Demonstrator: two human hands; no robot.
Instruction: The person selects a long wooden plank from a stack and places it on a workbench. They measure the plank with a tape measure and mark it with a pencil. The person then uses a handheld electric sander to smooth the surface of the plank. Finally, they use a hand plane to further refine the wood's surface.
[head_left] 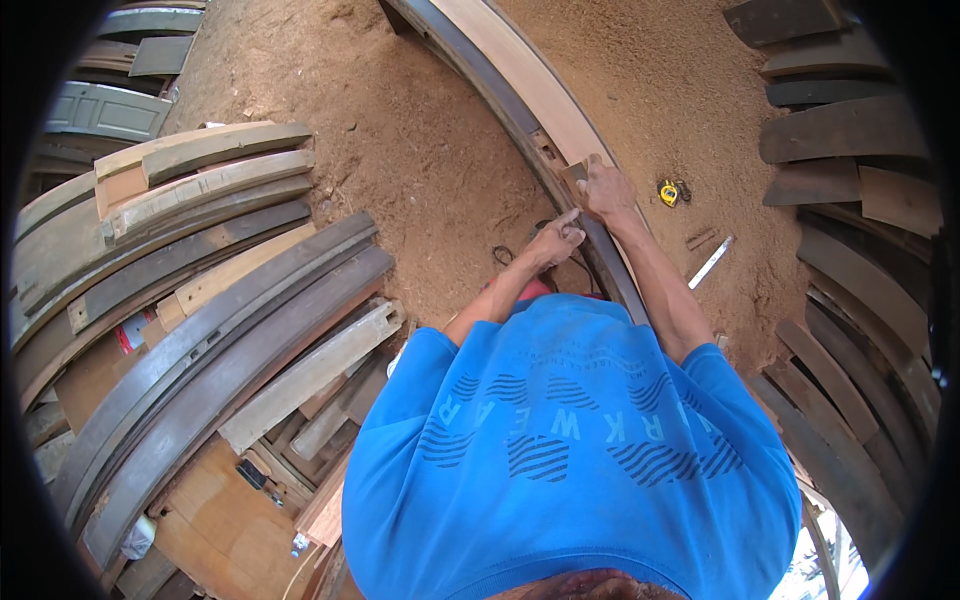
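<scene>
Had right hand (610, 192) on top of a long beam (530, 85), grip closed on a small wood block (573, 177). Placed that block on the beam, just below a group of dark cut-outs (546, 148). Had left hand (555, 243) just beside, fingers partly curled, index pointing at the beam's dark left side. Could not tell left grip: contents, if any, hidden by the fingers; contact with the beam unclear too.

Saw a pale face along the beam, dark strip down its left. Noted sawdust-covered ground (400, 150) on both sides. Spotted a yellow-and-black tape measure (668, 193) right of the right hand, plus a pale straight strip (711, 262) nearer the right forearm.

On containers: found a clear plastic container or bag (138, 537) at far lower left, beside a brown board (225, 520); could not make out its contents. Saw a small clear bottle-like item (300, 543) near the shirt (570, 420), too small to read inside. Counted stacked timber on the left (290, 275) and right (840, 135).
</scene>
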